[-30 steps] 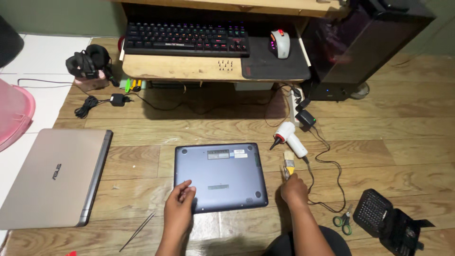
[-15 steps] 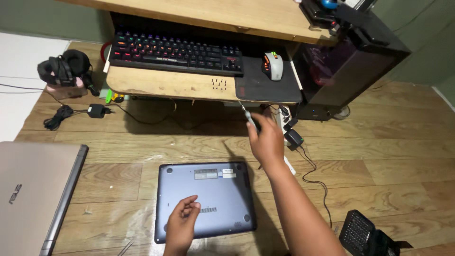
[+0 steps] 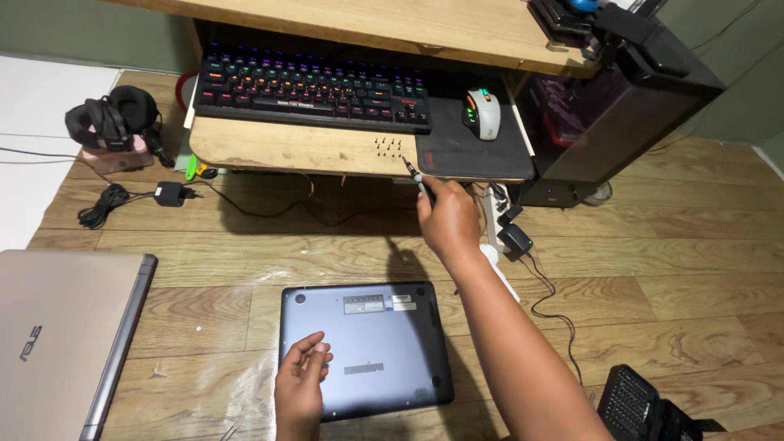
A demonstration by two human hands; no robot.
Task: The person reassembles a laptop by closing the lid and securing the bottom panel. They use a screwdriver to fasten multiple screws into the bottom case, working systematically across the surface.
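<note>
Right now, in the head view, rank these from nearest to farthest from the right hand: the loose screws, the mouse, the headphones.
From the right hand:
1. Screws, on the wooden shelf just up-left.
2. Mouse, on the dark pad, up-right.
3. Headphones, far left on the floor.

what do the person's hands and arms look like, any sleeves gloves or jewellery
Both are bare. The right hand and its long forearm, which runs in from the lower right corner, show no sleeve, glove, watch or ring. The left hand shows only as far as the wrist at the bottom edge, again with no glove, ring or wristband in view. Any sleeve further up is out of frame.
</note>
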